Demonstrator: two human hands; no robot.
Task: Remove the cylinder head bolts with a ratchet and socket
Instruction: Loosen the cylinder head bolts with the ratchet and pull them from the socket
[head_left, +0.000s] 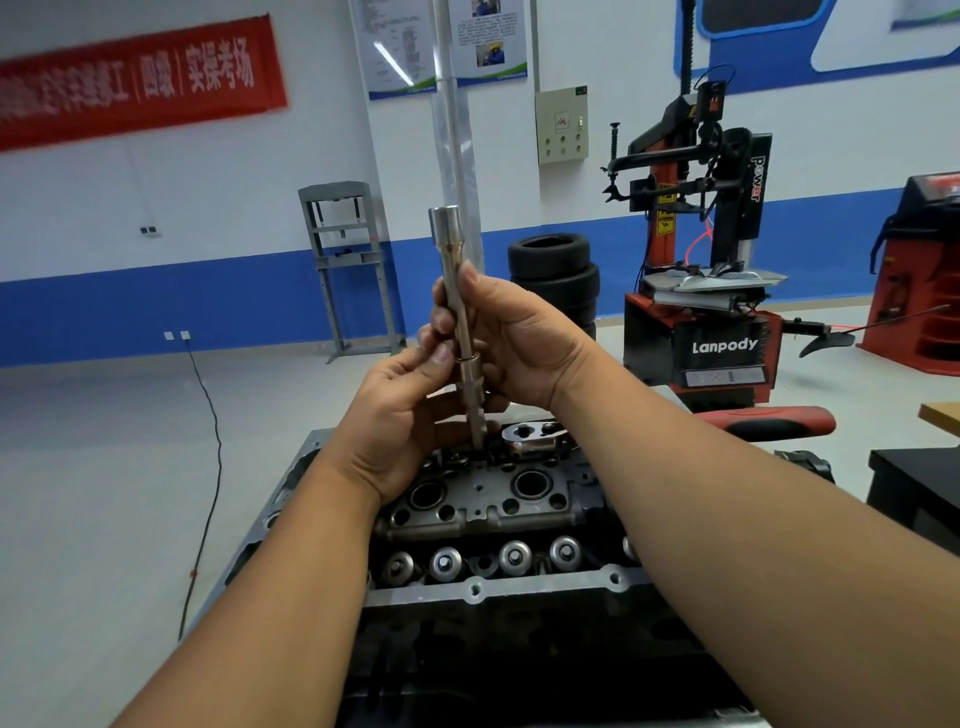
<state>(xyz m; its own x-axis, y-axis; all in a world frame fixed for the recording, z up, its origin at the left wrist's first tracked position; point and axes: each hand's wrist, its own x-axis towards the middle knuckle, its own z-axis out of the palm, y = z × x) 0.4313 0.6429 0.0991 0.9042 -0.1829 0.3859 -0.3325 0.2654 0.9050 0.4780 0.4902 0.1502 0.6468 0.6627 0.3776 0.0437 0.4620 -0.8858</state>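
Both hands meet above the cylinder head (498, 499), which sits low in the middle of the view on a dark engine block (519, 649); the right hand (524, 338) has its grip wrapped round the upper half of a long metal extension bar (457, 306), thumb pressed along the shaft and fingers curled behind it; the left hand (400, 415) has its grip pinching the same bar lower down, thumb and fingertips closed at a ring-like collar on the thicker lower section. The bar stands nearly upright, tilted slightly, with its hollow socket end (444, 218) at the top, well above the hands; its thin lower end reaches down to the far edge of the cylinder head, though whether it sits on a bolt there cannot be told. A shiny ratchet head (535, 439) lies on the far part of the cylinder head, just beside the bar's lower end. A row of round valve spring caps (480, 561) runs along the near side of the head. Behind, on the floor, stand a stack of tyres (556, 275), a red and black tyre changer (706, 291) and a grey press frame (348, 270); a red banner (140, 78) hangs on the wall at the left.
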